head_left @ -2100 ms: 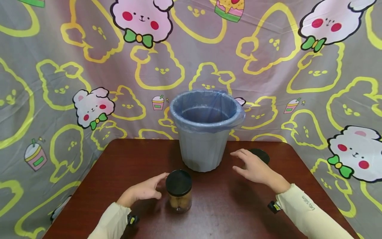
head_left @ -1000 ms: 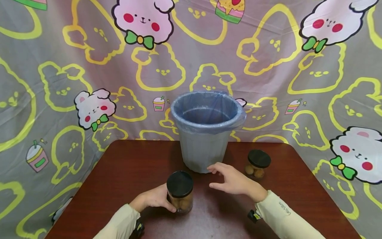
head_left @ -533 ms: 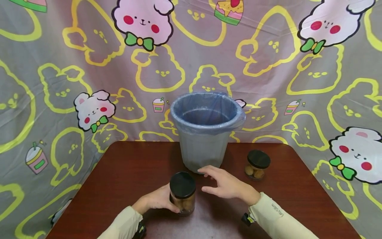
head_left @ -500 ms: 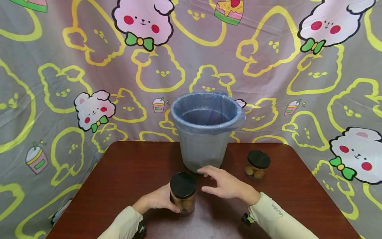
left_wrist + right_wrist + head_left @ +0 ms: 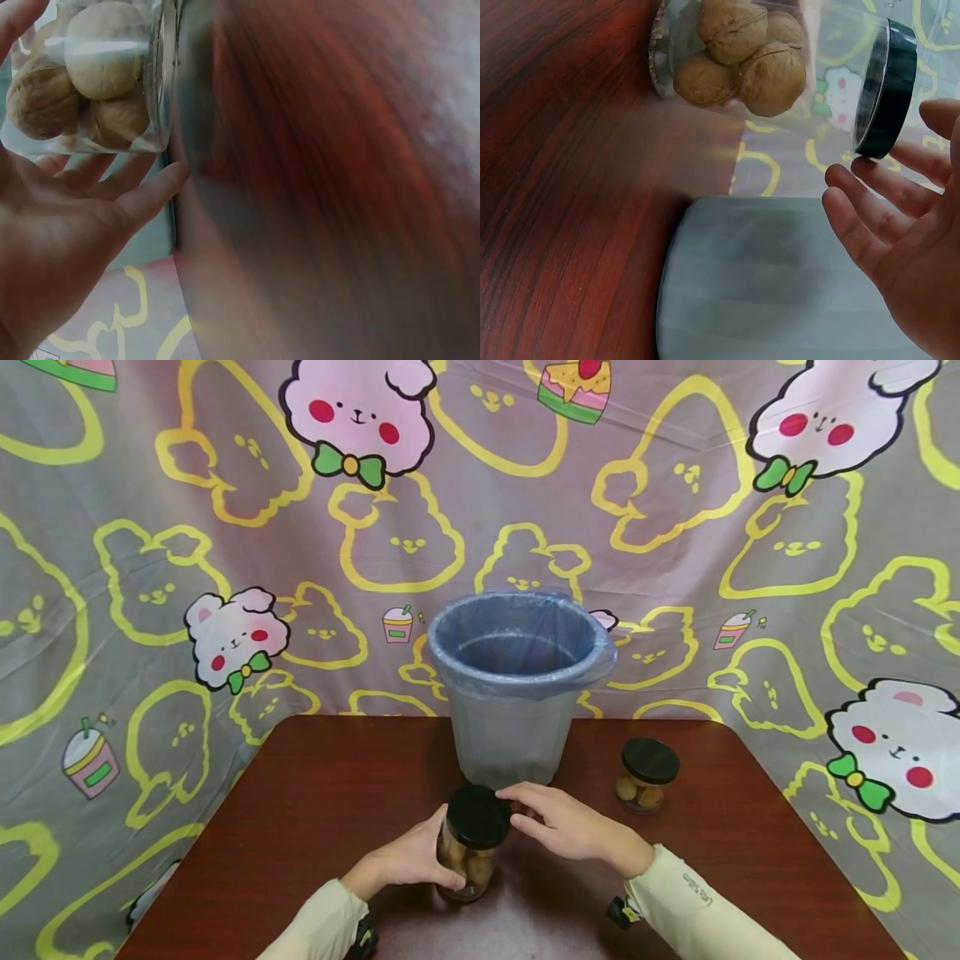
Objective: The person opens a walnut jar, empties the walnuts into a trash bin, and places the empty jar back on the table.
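My left hand [image 5: 408, 857] grips a clear jar [image 5: 467, 870] of walnuts around its side, thumb in front. Its black lid [image 5: 477, 818] is on, and the jar leans slightly to the right. In the left wrist view several walnuts [image 5: 105, 49] show through the wall above my palm [image 5: 56, 232]. My right hand [image 5: 573, 827] is beside the lid with loosely bent fingers, fingertips at its right edge. The right wrist view has those fingers [image 5: 855, 217] just under the lid [image 5: 889, 90], not wrapped around it. Whether the base touches the table cannot be told.
Behind the jar stands a grey bin [image 5: 510, 727] lined with a blue plastic bag [image 5: 517, 681]. A second black-lidded jar [image 5: 648, 777] with walnuts sits at the right. The dark red table [image 5: 337, 777] ends against a patterned cloth [image 5: 405, 677].
My left hand has closed on the jar, then moved it right and tilted it. My right hand has come left from near the second jar to the held jar's lid.
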`<state>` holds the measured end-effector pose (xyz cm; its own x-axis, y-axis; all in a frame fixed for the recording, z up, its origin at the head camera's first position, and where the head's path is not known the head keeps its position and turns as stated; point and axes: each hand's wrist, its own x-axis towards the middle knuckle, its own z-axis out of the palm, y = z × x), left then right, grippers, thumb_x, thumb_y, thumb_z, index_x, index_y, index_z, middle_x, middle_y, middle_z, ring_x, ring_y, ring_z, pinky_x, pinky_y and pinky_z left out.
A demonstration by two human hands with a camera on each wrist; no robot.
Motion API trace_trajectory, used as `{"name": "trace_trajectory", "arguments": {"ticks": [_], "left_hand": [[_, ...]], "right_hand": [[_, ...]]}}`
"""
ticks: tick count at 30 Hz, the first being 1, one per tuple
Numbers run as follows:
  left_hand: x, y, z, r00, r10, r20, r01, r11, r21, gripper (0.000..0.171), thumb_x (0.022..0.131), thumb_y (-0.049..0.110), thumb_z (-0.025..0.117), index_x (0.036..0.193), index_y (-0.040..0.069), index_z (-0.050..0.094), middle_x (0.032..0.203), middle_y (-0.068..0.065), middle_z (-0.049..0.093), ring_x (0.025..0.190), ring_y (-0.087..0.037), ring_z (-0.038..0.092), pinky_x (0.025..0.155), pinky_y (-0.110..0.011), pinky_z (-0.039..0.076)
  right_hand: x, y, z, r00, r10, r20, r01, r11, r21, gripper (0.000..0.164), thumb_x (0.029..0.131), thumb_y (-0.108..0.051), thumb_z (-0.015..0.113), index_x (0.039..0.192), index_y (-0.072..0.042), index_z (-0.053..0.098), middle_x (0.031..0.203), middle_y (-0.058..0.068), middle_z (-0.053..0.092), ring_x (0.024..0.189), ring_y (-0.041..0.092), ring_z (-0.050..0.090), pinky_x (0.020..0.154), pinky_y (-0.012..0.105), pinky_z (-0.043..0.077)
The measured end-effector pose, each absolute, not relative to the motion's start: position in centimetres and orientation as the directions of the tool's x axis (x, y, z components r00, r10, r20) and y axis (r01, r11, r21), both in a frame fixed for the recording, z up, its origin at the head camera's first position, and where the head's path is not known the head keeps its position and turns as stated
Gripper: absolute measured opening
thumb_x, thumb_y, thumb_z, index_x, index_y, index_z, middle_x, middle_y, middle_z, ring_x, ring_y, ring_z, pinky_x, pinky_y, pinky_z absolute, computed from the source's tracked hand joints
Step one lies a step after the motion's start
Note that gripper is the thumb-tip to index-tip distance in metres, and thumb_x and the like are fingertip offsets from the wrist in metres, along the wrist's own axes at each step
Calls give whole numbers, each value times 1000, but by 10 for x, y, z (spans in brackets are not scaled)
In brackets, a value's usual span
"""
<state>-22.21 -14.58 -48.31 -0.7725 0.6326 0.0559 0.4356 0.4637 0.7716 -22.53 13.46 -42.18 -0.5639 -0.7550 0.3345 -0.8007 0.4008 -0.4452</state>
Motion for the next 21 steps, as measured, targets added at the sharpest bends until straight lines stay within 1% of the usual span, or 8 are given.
{"name": "trace_trajectory", "arguments": {"ticks": [4,7,9,16,21], "left_hand": [[-220,-142,-482,-776,628,63,436,461,773,89,64,39,83,132,11,33,116,3,53,106,-12,53,94,-30,40],[-219,-139,-482,-782,618,77,437,456,776,87,64,40,83,130,11,34,114,2,52,103,-12,54,92,-30,41],[-219,-138,-483,-787,611,89,439,453,776,87,64,39,83,129,11,34,114,2,52,103,-12,54,91,-29,42],[-216,-131,-482,-824,549,139,438,462,771,88,63,37,85,130,9,34,116,-1,51,103,-13,53,90,-29,42],[-213,-125,-476,-849,506,152,436,507,743,93,64,41,84,136,6,35,124,-4,49,109,-17,50,92,-35,42]], "right_hand": [[-223,135,-421,-585,-747,315,-774,400,-491,43,97,-31,53,134,-9,49,115,-2,56,93,11,57,81,29,49],[-222,134,-419,-592,-740,318,-765,393,-510,47,94,-34,57,134,-9,48,112,-3,56,90,11,56,78,28,49],[-221,134,-419,-590,-738,327,-769,390,-507,50,92,-35,60,134,-9,48,113,-3,55,89,9,56,79,27,49],[-221,137,-418,-604,-722,338,-767,411,-492,56,89,-38,64,134,-10,47,122,-1,52,90,8,55,79,27,49],[-221,138,-416,-636,-694,338,-752,456,-477,59,88,-43,64,135,-11,47,127,-1,51,91,7,54,79,26,48]]}}
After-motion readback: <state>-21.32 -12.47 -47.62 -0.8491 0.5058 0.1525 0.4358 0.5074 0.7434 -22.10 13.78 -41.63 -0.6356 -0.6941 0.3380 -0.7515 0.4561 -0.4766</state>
